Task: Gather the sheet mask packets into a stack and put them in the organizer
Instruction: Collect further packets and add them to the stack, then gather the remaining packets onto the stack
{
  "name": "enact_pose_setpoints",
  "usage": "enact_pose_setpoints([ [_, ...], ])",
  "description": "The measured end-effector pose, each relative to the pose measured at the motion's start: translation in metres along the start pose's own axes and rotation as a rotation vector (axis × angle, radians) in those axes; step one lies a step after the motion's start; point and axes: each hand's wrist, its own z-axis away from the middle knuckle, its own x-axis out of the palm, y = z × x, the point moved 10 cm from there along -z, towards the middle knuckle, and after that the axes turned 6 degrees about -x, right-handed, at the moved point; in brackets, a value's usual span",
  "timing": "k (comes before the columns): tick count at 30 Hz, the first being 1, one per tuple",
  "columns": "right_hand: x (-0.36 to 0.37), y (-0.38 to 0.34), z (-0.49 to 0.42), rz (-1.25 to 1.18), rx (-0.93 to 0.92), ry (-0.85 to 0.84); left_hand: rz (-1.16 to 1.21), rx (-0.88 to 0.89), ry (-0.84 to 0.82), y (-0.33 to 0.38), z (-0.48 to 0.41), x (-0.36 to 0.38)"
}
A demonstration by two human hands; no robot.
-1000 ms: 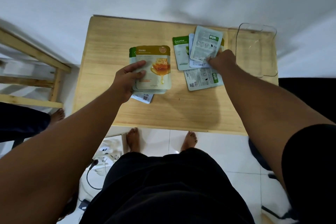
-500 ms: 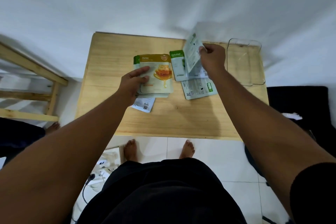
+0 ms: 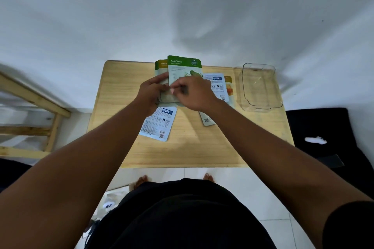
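Observation:
My left hand point(image 3: 152, 92) holds a small stack of sheet mask packets above the wooden table point(image 3: 182, 147); a honey packet point(image 3: 161, 65) peeks out behind. My right hand point(image 3: 192, 93) pinches a green aloe vera packet point(image 3: 183, 68) and lays it on the front of that stack. A light blue packet point(image 3: 157, 123) lies face down below my left hand. Right of my hands, a white-backed packet point(image 3: 217, 85) and others lie overlapped, partly hidden by my right wrist. The clear plastic organizer point(image 3: 261, 105) stands at the table's far right.
The table stands against a white wall. A wooden frame point(image 3: 30, 107) is to the left. To the right sits a black seat point(image 3: 323, 127). My bare feet are on the white tile floor below the table edge.
My right hand carried a packet from the right pile over to the stack in my left hand. It now shows its green aloe vera front. The camera view tilted upward.

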Motion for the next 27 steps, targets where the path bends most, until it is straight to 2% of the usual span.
enact_pose_setpoints([
  [2, 0.002, -0.007, 0.000, -0.078, -0.064, -0.075, 0.000, 0.002, -0.016, 0.001, 0.003, 0.001],
  [3, -0.003, -0.007, 0.000, -0.146, -0.085, -0.047, 0.007, 0.003, -0.021, 0.000, 0.003, 0.000],
  [5, -0.028, 0.001, 0.000, -0.226, -0.105, 0.165, 0.044, -0.008, -0.020, -0.003, 0.001, -0.003],
  [7, -0.047, 0.023, 0.004, -0.244, -0.016, 0.370, 0.090, -0.019, -0.029, -0.005, 0.000, -0.004],
  [8, -0.044, 0.040, 0.004, -0.326, 0.087, 0.367, 0.099, -0.019, -0.043, -0.006, 0.000, -0.003],
  [10, -0.014, 0.066, 0.004, -0.678, 0.329, 0.198, 0.083, -0.008, -0.070, -0.007, 0.000, 0.000],
  [12, 0.010, 0.078, 0.008, -0.893, 0.446, 0.098, 0.076, 0.006, -0.070, -0.008, -0.001, 0.001],
  [16, 0.014, 0.080, 0.010, -0.854, 0.456, 0.084, 0.188, -0.041, -0.104, -0.015, -0.004, 0.002],
  [20, 0.009, 0.073, 0.009, -0.839, 0.409, 0.087, 0.100, -0.034, -0.150, -0.015, -0.004, 0.012],
  [23, 0.003, 0.066, 0.003, -0.836, 0.356, 0.070, 0.043, 0.006, -0.048, -0.008, -0.005, 0.007],
  [27, -0.005, 0.082, 0.002, -1.010, 0.422, 0.029, 0.079, -0.006, 0.030, -0.004, -0.006, -0.001],
])
